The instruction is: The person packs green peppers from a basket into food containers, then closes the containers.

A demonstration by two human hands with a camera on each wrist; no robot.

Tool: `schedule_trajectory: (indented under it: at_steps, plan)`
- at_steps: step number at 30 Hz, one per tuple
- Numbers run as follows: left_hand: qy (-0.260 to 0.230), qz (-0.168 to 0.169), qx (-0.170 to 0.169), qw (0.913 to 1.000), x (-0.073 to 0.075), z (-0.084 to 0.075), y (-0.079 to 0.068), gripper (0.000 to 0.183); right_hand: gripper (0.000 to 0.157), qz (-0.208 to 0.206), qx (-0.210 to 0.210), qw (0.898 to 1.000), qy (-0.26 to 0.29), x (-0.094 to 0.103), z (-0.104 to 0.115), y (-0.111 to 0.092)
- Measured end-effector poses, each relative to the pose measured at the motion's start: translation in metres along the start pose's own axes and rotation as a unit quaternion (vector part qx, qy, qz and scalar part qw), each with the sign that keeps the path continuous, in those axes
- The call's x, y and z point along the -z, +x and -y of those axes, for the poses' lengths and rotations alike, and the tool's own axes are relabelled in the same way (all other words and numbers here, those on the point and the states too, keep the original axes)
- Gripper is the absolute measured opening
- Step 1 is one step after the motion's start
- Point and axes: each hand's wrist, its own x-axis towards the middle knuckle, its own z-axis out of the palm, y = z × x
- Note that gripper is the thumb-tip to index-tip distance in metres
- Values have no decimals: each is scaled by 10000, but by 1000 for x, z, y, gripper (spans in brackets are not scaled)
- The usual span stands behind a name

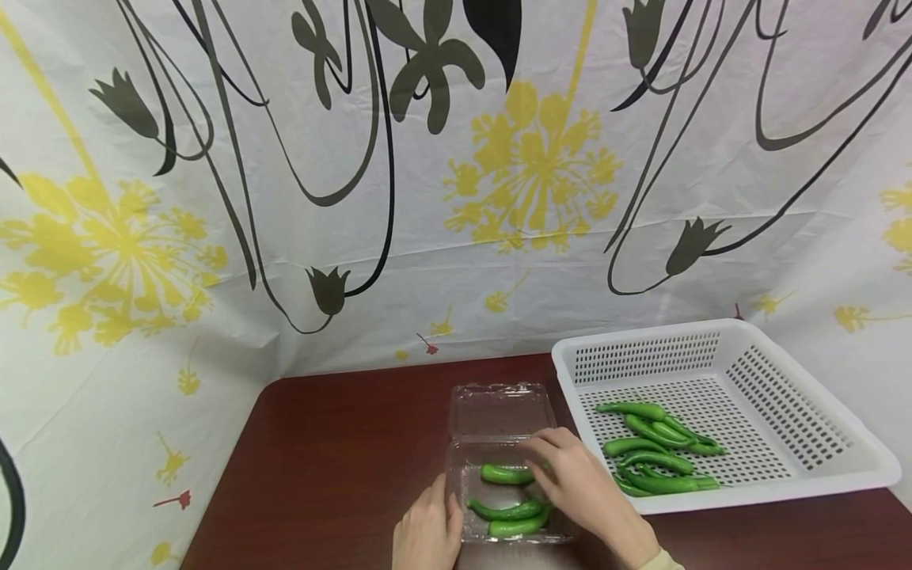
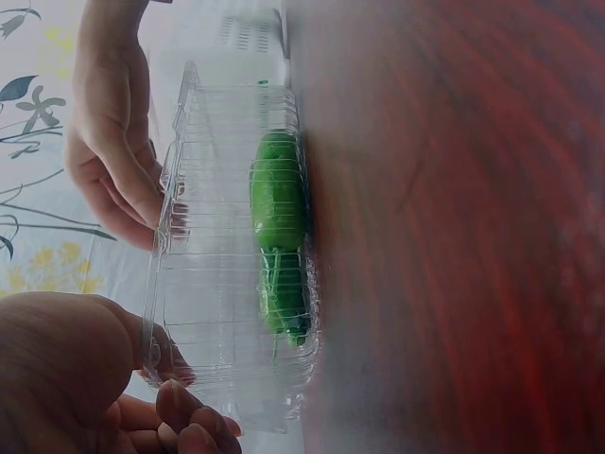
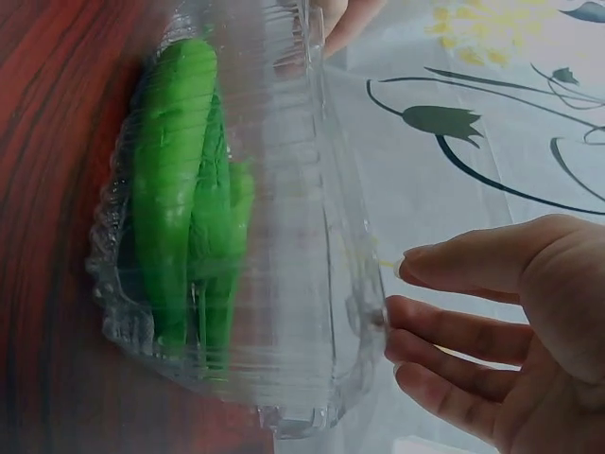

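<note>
A clear plastic clamshell box [image 1: 466,451] lies with its lid folded back on the table. Inside are green peppers: one pepper [image 1: 504,475] near the middle, partly behind the right hand, and two others, a curved pepper [image 1: 499,511] and a thicker pepper [image 1: 516,526], towards the front. My left hand [image 1: 429,526] grips the box's left wall, thumb and fingers on either side of it in the left wrist view. My right hand [image 1: 570,479] is over the box's right side. Its slightly bent fingers [image 3: 463,331] are at the rim in the right wrist view, with nothing seen between them and the thumb.
To the right stands a white perforated plastic basket [image 1: 777,467] with several green peppers [image 1: 659,459] on its left side. The dark red wooden table [image 1: 342,451] extends left of the box. A flower-patterned sheet [image 1: 427,301] hangs behind.
</note>
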Motion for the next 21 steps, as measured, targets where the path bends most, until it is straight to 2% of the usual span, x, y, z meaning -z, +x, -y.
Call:
schedule_trajectory:
  at_steps: [11, 21]
  plan:
    - [6, -3, -10, 10000, 1, 0, 0, 29, 32, -155, 73, 9998, 90, 6, -5, 1]
    - [-18, 46, -5, 10000, 1, 0, 1, 29, 31, -186, -38, 9998, 1, 12, -12, 0]
